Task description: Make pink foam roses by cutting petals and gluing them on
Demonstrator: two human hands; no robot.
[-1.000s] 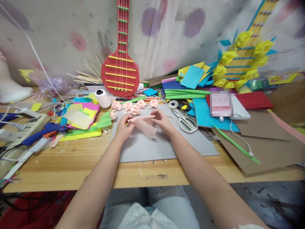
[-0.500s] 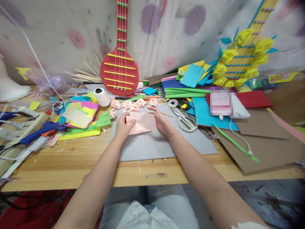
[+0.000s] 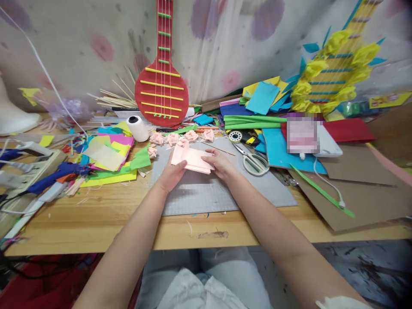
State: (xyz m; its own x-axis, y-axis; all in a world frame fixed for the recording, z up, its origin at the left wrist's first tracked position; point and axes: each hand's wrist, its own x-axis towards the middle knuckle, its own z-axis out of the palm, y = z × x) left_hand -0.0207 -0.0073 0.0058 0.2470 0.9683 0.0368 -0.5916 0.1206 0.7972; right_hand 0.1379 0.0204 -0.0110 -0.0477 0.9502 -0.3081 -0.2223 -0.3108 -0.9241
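We hold a folded pink paper (image 3: 192, 157) over the grey cutting mat (image 3: 225, 193), our left hand (image 3: 170, 175) gripping its near-left edge and our right hand (image 3: 220, 164) pinching its right side. Small pink paper roses (image 3: 182, 138) lie just beyond, scissors (image 3: 252, 161) to the right on the tabletop (image 3: 96, 219).

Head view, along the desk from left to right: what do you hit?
Blue glue gun → white thread spool → pink folded paper → scissors → brown cardboard.
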